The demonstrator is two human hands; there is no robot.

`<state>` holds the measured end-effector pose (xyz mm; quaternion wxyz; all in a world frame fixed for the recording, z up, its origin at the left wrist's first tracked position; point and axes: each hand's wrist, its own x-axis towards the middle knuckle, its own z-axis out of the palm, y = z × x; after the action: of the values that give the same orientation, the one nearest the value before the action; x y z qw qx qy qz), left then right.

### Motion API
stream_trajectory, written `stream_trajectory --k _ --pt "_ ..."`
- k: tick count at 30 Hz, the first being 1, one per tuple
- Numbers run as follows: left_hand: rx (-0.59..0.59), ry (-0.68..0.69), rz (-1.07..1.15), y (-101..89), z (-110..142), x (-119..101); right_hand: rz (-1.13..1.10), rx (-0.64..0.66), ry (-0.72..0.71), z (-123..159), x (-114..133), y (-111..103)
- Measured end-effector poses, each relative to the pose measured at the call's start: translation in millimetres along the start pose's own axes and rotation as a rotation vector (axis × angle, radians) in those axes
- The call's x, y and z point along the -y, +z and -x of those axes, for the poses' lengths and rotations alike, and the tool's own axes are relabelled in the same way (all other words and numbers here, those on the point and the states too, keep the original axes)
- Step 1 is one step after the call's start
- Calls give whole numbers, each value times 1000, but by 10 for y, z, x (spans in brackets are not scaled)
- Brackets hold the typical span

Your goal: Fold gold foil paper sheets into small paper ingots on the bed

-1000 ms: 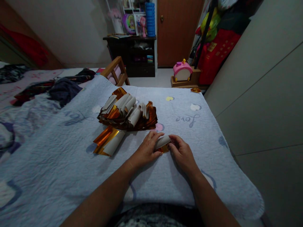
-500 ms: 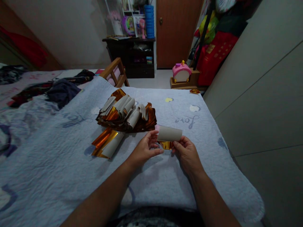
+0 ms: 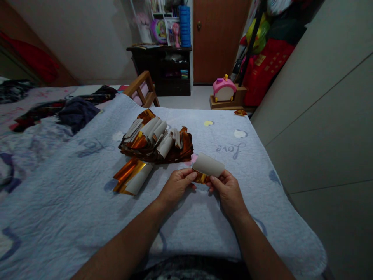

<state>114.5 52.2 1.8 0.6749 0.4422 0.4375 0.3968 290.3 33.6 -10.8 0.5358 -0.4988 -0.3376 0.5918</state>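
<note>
Between my hands is a sheet of gold foil paper (image 3: 208, 165), its pale grey back curled upward and a gold strip showing along the near edge. My left hand (image 3: 178, 184) pinches the left end of that edge between thumb and fingers. At the right end, my right hand (image 3: 229, 188) pinches it the same way. Beyond my left hand lies a pile of curled gold foil papers (image 3: 157, 137), grey backs and gold faces mixed. A few more folded foil papers (image 3: 133, 178) stick out toward me from under the pile.
A pale blue quilted cover (image 3: 87, 217) with printed hearts lies under everything. One small gold foil piece (image 3: 240, 112) rests near its far right corner. Dark clothes (image 3: 78, 112) lie at the left. A pink toy (image 3: 223, 88) stands beyond the far edge, and a cabinet wall (image 3: 326, 116) rises at the right.
My left hand has closed from spread fingers to a pinch on the foil paper's near edge. The sheet has tilted slightly, its right side lower.
</note>
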Motion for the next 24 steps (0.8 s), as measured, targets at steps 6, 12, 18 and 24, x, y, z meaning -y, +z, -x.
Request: stream_trajectory --k 6,12,18,24 --pt "-102 19 -39 -17 -1 18 75 52 -6 20 -8 55" --pt "-127 41 -4 13 -11 5 110 175 -84 57 -21 54" --pt "-212 75 41 38 -28 28 236 222 -69 71 -54 22" --pt "-192 46 -49 33 -37 31 474 151 -234 99 -9 48"
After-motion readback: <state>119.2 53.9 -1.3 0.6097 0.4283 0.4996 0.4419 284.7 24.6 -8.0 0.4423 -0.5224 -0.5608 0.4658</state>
